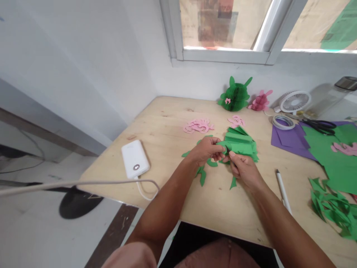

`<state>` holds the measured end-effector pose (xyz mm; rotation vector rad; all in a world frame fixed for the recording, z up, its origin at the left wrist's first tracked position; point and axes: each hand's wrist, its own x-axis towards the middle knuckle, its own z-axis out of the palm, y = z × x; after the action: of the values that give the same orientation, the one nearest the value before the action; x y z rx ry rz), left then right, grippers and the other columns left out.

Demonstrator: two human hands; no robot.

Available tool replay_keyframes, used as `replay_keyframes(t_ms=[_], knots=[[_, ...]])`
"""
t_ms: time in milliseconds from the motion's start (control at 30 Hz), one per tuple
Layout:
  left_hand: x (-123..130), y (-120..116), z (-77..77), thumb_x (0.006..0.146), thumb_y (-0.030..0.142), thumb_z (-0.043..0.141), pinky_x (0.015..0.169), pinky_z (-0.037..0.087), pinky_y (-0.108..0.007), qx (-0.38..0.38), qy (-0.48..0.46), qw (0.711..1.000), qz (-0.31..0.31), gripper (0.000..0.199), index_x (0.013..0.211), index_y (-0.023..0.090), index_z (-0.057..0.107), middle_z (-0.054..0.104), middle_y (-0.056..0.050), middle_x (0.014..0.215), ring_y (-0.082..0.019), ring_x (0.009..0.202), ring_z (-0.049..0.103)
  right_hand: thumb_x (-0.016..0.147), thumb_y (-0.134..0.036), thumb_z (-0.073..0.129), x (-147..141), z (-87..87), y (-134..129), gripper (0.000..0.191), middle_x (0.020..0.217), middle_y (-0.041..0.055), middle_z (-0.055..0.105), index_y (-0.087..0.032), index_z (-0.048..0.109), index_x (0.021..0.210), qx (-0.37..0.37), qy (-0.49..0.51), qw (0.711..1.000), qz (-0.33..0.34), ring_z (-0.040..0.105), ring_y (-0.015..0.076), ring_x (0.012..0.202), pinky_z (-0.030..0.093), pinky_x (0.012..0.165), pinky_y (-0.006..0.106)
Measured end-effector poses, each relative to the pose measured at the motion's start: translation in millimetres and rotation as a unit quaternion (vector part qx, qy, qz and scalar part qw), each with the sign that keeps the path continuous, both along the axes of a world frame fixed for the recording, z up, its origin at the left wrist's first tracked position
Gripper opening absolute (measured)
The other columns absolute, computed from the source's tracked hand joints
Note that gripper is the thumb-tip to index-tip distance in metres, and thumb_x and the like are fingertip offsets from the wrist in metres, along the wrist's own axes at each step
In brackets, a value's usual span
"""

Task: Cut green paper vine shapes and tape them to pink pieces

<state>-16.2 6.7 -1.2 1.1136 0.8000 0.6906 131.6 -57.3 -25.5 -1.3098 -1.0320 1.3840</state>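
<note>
Over the middle of the table, my left hand (pixel 209 150) pinches a piece of green paper (pixel 222 143) between thumb and fingers. Close beside it, my right hand (pixel 245 169) is closed at the paper's near edge. A small dark thing shows between the two hands; what the right fingers grip is mostly hidden. Just beyond lies a stack of folded green paper (pixel 242 143). Green cut-out shapes (pixel 201 175) are spread under and around my left hand. A narrow green scrap (pixel 233 182) lies below my right hand.
Pink cut-outs (pixel 198 126) lie further back. Against the wall stand green (pixel 235 97) and pink (pixel 260 101) paper figures and a white fan (pixel 295 101). To the right are tape (pixel 283 122), black scissors (pixel 320 125), a white pen (pixel 283 190) and green scraps (pixel 331 206); leftward, a cabled power bank (pixel 135 159).
</note>
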Motion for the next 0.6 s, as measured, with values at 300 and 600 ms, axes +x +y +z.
replay_keyframes(t_ms=[300,600], knots=[[-1.6,1.6,-1.6,0.067,0.012,0.060,0.045,0.038,-0.018,0.005,0.007,1.000,-0.007,0.009,0.062,0.015,0.053,0.059,0.001,0.048,-0.006,0.039,0.050,0.062,-0.071,0.066,-1.5,4.7,-0.1,0.057,0.033,-0.0097,0.029,-0.014,0.061,0.062,0.008,-0.026,1.000,-0.007,0.018,0.0037,0.032,0.012,0.037,0.022],[-0.1,1.4,-2.0,0.068,0.014,0.061,0.045,0.038,-0.017,0.006,0.001,1.000,-0.006,0.009,0.063,0.014,0.053,0.060,0.001,0.049,-0.006,0.040,0.051,0.067,-0.066,0.066,0.9,-2.9,1.0,0.053,0.034,-0.0100,0.028,-0.014,0.063,0.064,0.011,-0.015,1.000,-0.015,0.017,0.0039,0.033,0.012,0.036,0.022]])
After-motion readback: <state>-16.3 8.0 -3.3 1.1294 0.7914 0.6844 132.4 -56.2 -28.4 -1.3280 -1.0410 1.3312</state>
